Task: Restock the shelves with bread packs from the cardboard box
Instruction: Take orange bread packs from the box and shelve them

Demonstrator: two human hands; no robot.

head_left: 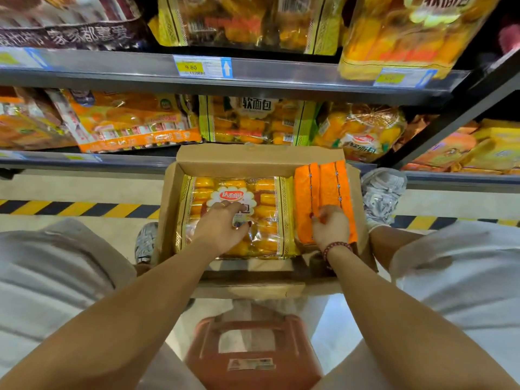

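Currently logged: cardboard box [253,154], open, on the floor at the person's 12 o'clock. Contents: yellow-edged bread pack [270,204] lying flat; two orange packs [329,187] standing on edge at the box's 3 o'clock side. Left hand [222,225]: fingers curled, pinching the flat pack's film. Right hand [330,225]: fingers curled, gripping the orange packs' near end. Stocked shelves [253,80] beyond the box, 12 o'clock.

The left hand [221,226] is covering part of the label on the flat bread pack [264,209]; whether it is pinching the wrapper cannot be told. The right hand [330,228] is gripping the upright orange packs [323,187], which are hiding its fingertips. The top edge is cropping the upper-shelf packs [236,21].
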